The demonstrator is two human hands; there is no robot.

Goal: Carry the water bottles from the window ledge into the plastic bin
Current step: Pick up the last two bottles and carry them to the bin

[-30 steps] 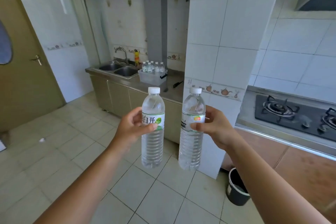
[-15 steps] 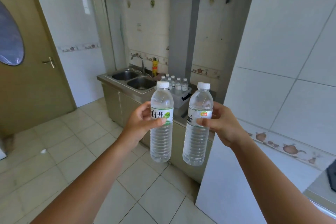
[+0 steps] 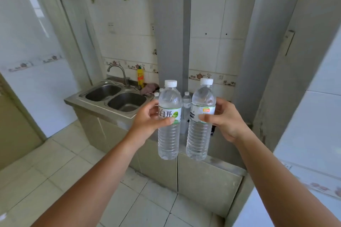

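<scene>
My left hand [image 3: 147,118] grips a clear water bottle [image 3: 168,134] with a white cap and a green-leaf label, held upright. A second clear water bottle [image 3: 200,134] with a white cap stands upright in my right hand [image 3: 224,120]. Both bottles hang side by side in front of me, above the counter's front edge. Behind them on the counter sits the plastic bin [image 3: 183,125], mostly hidden by the held bottles. A bottle standing in the bin [image 3: 186,101] shows through the gap, and two more caps [image 3: 158,92] peek out to the left.
A steel double sink [image 3: 114,97] with a tap [image 3: 116,70] lies left of the bin. A yellow bottle [image 3: 140,77] and a cloth [image 3: 148,87] sit behind the sink. A grey column [image 3: 169,29] rises behind the bin, and a white tiled wall [image 3: 313,112] closes in on the right. Beige cabinet doors [image 3: 203,180] stand below.
I have walked closer to the counter: sink and bin appear larger and nearer. The stove and floor bucket have left view. Both hands keep the same grip on their bottles.
</scene>
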